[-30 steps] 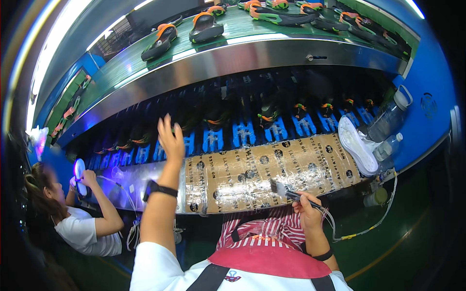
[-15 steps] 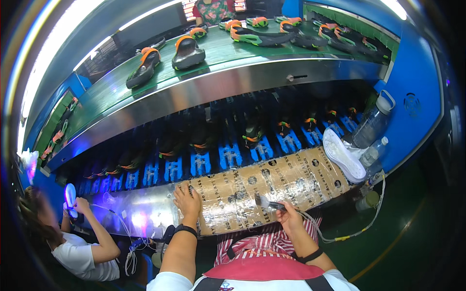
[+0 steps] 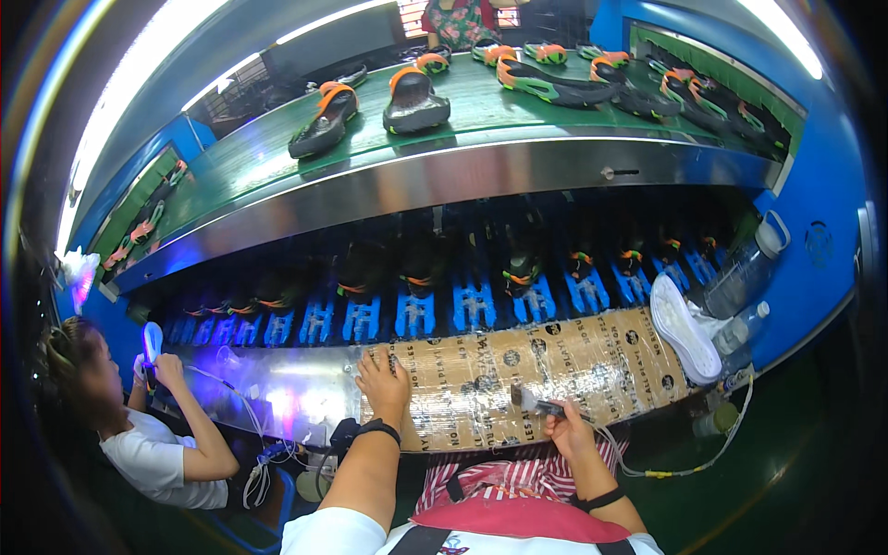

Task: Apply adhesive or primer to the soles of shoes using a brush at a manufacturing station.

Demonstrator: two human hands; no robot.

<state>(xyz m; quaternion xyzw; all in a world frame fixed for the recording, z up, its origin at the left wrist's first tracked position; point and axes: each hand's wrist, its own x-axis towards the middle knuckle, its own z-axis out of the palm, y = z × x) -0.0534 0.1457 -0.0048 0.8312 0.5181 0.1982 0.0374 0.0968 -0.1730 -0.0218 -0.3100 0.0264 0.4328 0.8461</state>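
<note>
My left hand [image 3: 383, 385] lies flat with its fingers spread on the left end of a printed cardboard sheet [image 3: 472, 370] covered in clear film. To its right, my right hand [image 3: 570, 431] grips the dark handle of a brush [image 3: 546, 407] with pale bristles. A thin light hose runs from the handle's end off to the right. The brush head is over the cardboard; whether it touches the surface I cannot tell. Beyond my right hand, a white shoe sole [image 3: 684, 328] rests at the sheet's right end.
Black shoe uppers with orange and green trim [image 3: 416, 102] stand on a green conveyor [image 3: 268, 148]. Below it, more sit on blue holders [image 3: 414, 316]. Clear bottles [image 3: 740, 268] stand at right. A co-worker [image 3: 162, 453] on the left holds a bluish-lit sole [image 3: 152, 344].
The whole scene has shifted right and slightly down in the picture. My left hand stays on the cardboard, and my right hand still holds the brush over it.
</note>
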